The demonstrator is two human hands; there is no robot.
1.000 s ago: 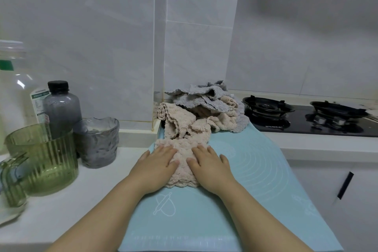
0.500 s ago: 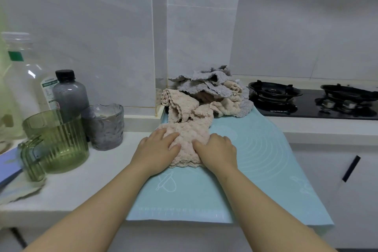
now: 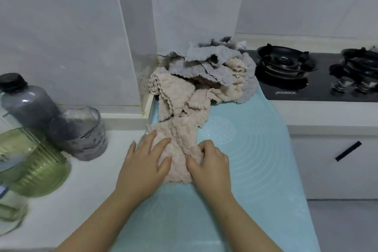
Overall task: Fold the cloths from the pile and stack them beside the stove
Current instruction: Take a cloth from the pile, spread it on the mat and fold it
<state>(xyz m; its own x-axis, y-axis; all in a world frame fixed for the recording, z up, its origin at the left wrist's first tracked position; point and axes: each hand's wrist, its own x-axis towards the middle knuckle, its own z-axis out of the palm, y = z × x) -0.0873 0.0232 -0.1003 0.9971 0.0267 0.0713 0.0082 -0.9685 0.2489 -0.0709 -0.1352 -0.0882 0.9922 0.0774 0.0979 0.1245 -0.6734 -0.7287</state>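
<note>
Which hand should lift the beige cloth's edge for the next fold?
Likely the right hand: its fingers curl into the beige cloth, while the left hand lies flat, pinning it.

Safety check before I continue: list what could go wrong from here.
1. The beige cloth under the left hand and right hand reaches into the pile; pulling it may drag other cloths along.
2. The pile lies right against the stove, so a shifted cloth might slide towards the burner.
</note>
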